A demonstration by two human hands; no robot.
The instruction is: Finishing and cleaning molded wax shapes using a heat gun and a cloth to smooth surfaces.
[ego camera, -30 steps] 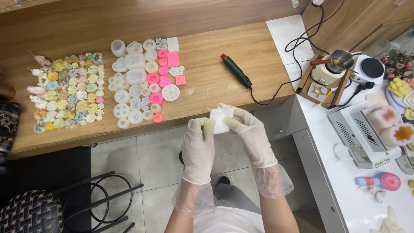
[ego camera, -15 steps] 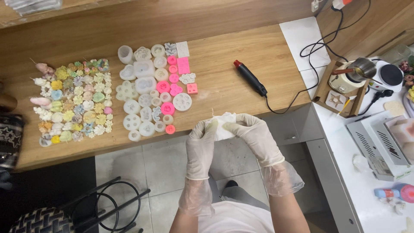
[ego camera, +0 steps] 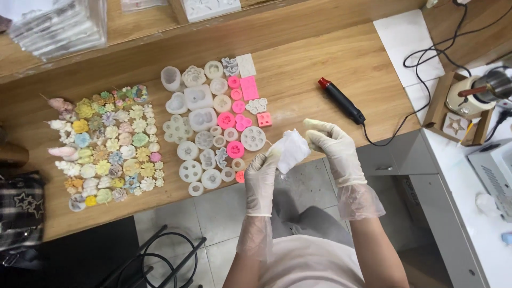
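Observation:
Both my hands wear thin clear gloves and meet over the front edge of the wooden table. My left hand and my right hand each grip one side of a small white translucent silicone mould, held between them just off the table edge. Close to my left hand lies a spread of white and pink silicone moulds. Farther left sits a patch of small pastel flower-shaped castings.
A black tool with a red tip and its cable lie on the table behind my right hand. A wooden tray with a metal pot stands at the right on a white counter. A black chair frame is below left. Clear boxes sit at the back left.
The view has shifted closer and to the right. My hands stay together on the white mould, now nearer the table edge, with the mould turned slightly between the fingers.

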